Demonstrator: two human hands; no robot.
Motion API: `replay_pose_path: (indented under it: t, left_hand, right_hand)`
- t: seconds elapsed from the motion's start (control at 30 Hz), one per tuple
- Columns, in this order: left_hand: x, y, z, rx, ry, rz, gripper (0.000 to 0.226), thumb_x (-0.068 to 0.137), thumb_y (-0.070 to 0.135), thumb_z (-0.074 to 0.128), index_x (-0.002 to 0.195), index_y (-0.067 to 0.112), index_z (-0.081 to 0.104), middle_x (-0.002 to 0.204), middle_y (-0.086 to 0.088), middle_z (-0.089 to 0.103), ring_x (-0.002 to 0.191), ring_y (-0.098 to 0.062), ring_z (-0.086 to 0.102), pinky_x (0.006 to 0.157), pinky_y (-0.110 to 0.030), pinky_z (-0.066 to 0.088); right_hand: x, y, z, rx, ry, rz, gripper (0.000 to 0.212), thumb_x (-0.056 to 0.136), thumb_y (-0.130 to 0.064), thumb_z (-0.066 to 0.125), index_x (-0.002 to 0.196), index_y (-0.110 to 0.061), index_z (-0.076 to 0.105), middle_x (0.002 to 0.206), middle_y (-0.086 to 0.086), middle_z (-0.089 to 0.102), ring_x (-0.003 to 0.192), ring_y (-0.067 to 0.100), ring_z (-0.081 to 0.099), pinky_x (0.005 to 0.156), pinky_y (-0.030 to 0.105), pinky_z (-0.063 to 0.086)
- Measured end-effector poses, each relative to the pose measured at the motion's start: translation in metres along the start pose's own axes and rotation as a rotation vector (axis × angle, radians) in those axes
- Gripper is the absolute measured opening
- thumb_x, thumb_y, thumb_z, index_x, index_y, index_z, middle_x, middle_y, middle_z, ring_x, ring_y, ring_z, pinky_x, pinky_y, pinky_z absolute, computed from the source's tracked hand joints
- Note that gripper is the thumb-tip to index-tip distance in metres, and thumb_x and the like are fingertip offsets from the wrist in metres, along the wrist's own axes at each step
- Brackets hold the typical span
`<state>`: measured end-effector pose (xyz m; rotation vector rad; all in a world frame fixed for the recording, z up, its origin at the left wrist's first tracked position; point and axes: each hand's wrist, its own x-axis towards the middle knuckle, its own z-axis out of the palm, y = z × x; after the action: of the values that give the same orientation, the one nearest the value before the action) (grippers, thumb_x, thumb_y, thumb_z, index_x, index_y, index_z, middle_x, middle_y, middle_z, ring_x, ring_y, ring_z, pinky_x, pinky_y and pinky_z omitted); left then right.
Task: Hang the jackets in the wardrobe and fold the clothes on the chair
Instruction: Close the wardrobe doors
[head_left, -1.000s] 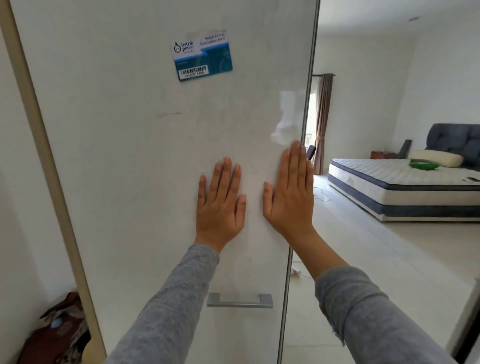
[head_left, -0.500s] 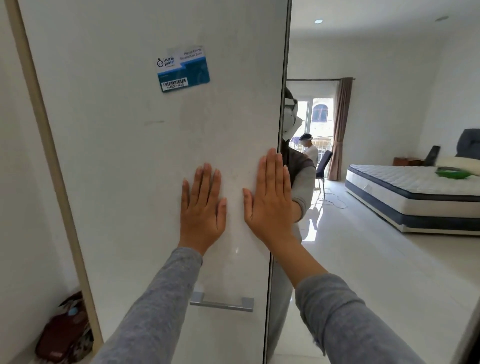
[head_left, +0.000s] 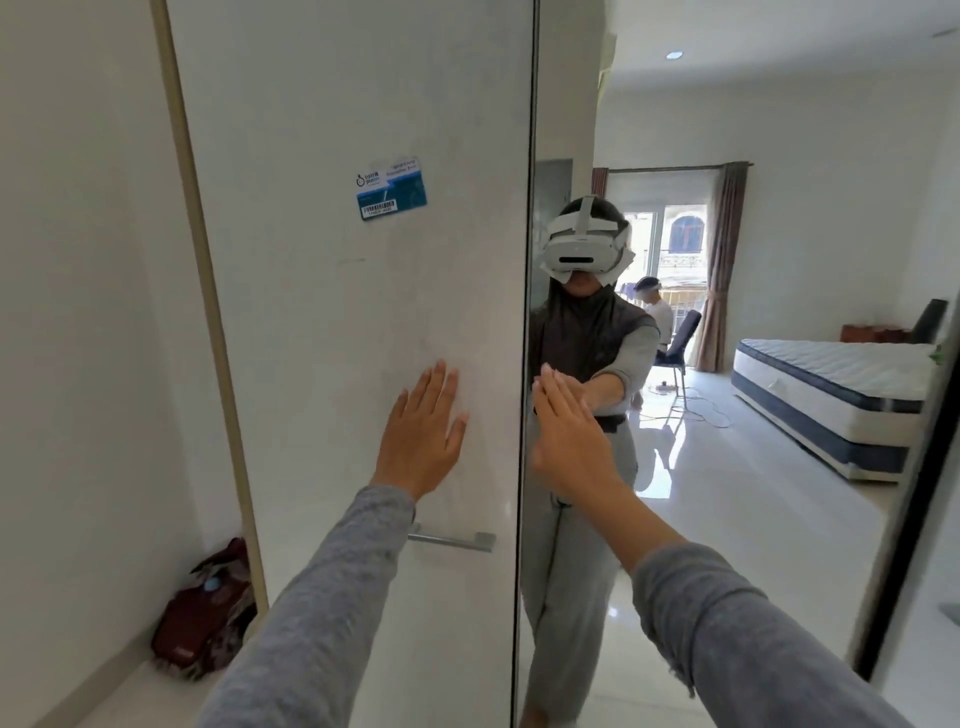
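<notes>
The tall white glossy wardrobe door (head_left: 337, 338) is judged stiff, heavy and slippery. Above its grey metal bar handle (head_left: 457, 540), the left hand (head_left: 421, 436) is pressed flat and the right hand (head_left: 566, 436) is laid flat at the door's edge; both grips are released. The handle is recommended for hold.

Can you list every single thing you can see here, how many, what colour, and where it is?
glossy wardrobe door: one, white, middle, in front of the person
barcode sticker: one, blue and white, high on that door
metal bar handle: one, silver, low on the door
mirror panel: one, right of the door, reflecting the room
cloth bag: one, dark red, on the floor at the left
mattress: one, white with a navy band, in the mirror
curtains: two, brown, beside the window in the mirror
chair: one, dark, by the window in the mirror
left hand: one, grey sleeve, flat on the door
right hand: one, grey sleeve, straight fingers at the mirror
</notes>
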<state>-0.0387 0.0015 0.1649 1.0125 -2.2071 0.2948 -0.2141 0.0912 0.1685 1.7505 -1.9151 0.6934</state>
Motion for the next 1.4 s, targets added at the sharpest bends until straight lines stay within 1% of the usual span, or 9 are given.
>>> replay_pose_path:
  t: [0.23, 0.43, 0.67, 0.77, 0.87, 1.03, 1.17, 1.27, 1.4]
  left_hand:
    - [-0.060, 0.063, -0.002, -0.155, -0.050, -0.032, 0.057, 0.101, 0.039, 0.023, 0.151, 0.018, 0.006, 0.159, 0.002, -0.002, 0.146, -0.011, -0.003, 0.120, -0.033, 0.005]
    - [-0.078, 0.147, 0.026, -0.345, -0.054, -0.006, 0.054, 0.101, 0.032, 0.032, 0.150, 0.016, 0.016, 0.159, 0.000, 0.010, 0.146, -0.012, 0.005, 0.119, -0.028, 0.007]
    - [-0.074, 0.271, 0.058, -0.484, -0.140, 0.111, 0.052, 0.102, 0.032, 0.029, 0.150, 0.018, 0.016, 0.159, 0.005, 0.007, 0.146, -0.010, 0.001, 0.120, -0.027, 0.003]
    - [-0.071, 0.341, 0.077, -0.554, -0.160, 0.162, 0.049, 0.103, 0.031, 0.029, 0.150, 0.019, 0.020, 0.158, 0.007, 0.012, 0.146, -0.008, 0.005, 0.114, -0.018, -0.002]
    - [-0.078, 0.399, 0.100, -0.629, -0.193, 0.189, 0.045, 0.103, 0.027, 0.032, 0.147, 0.016, 0.030, 0.155, 0.004, 0.023, 0.144, -0.011, 0.016, 0.112, -0.016, 0.006]
    - [-0.093, 0.492, 0.146, -0.650, -0.232, 0.172, 0.041, 0.102, 0.022, 0.035, 0.142, 0.012, 0.039, 0.148, -0.001, 0.038, 0.137, -0.012, 0.032, 0.112, -0.017, 0.018]
    - [-0.088, 0.545, 0.174, -0.587, -0.236, 0.164, 0.038, 0.101, 0.018, 0.038, 0.137, 0.007, 0.046, 0.140, -0.007, 0.047, 0.132, -0.019, 0.041, 0.112, -0.028, 0.030]
    - [-0.081, 0.562, 0.192, -0.510, -0.200, 0.149, 0.031, 0.095, 0.008, 0.051, 0.123, -0.002, 0.058, 0.124, -0.017, 0.060, 0.116, -0.030, 0.056, 0.099, -0.037, 0.046]
    - [-0.078, 0.564, 0.207, -0.402, -0.176, 0.119, 0.025, 0.088, 0.003, 0.061, 0.112, 0.001, 0.066, 0.105, -0.013, 0.067, 0.098, -0.028, 0.064, 0.078, -0.032, 0.053]
  right_hand:
    - [-0.075, 0.035, -0.033, 0.058, -0.081, 0.156, 0.073, 0.086, -0.008, 0.049, 0.150, -0.015, 0.017, 0.160, 0.001, 0.000, 0.147, 0.022, 0.005, 0.115, 0.041, 0.027]
    - [-0.138, 0.085, -0.050, -0.017, -0.190, 0.202, 0.061, 0.093, -0.020, 0.048, 0.149, -0.022, 0.023, 0.160, -0.001, 0.004, 0.147, 0.018, 0.003, 0.118, 0.036, 0.013]
    - [-0.208, 0.192, -0.104, -0.063, -0.273, 0.396, 0.059, 0.095, -0.023, 0.046, 0.148, -0.019, 0.022, 0.160, 0.001, 0.003, 0.147, 0.019, 0.005, 0.117, 0.036, 0.013]
    - [-0.235, 0.252, -0.129, -0.039, -0.282, 0.462, 0.058, 0.095, -0.020, 0.045, 0.148, -0.018, 0.021, 0.159, 0.003, 0.006, 0.147, 0.018, 0.005, 0.117, 0.036, 0.010]
    - [-0.253, 0.300, -0.137, -0.001, -0.287, 0.494, 0.057, 0.096, -0.019, 0.044, 0.148, -0.016, 0.021, 0.159, 0.002, 0.010, 0.146, 0.016, 0.009, 0.116, 0.033, 0.015]
    - [-0.286, 0.381, -0.140, 0.113, -0.317, 0.538, 0.051, 0.094, -0.015, 0.045, 0.143, -0.014, 0.034, 0.149, 0.003, 0.035, 0.135, 0.019, 0.035, 0.108, 0.032, 0.032]
    - [-0.307, 0.436, -0.134, 0.225, -0.320, 0.488, 0.042, 0.092, -0.009, 0.048, 0.134, -0.010, 0.046, 0.136, 0.006, 0.048, 0.126, 0.021, 0.044, 0.103, 0.028, 0.036]
    - [-0.310, 0.456, -0.120, 0.300, -0.292, 0.445, 0.036, 0.091, -0.005, 0.049, 0.127, -0.006, 0.053, 0.128, 0.009, 0.054, 0.120, 0.024, 0.049, 0.101, 0.025, 0.036]
    - [-0.308, 0.465, -0.098, 0.336, -0.299, 0.350, 0.033, 0.093, -0.006, 0.048, 0.125, -0.008, 0.056, 0.128, 0.006, 0.055, 0.121, 0.020, 0.048, 0.101, 0.023, 0.034]
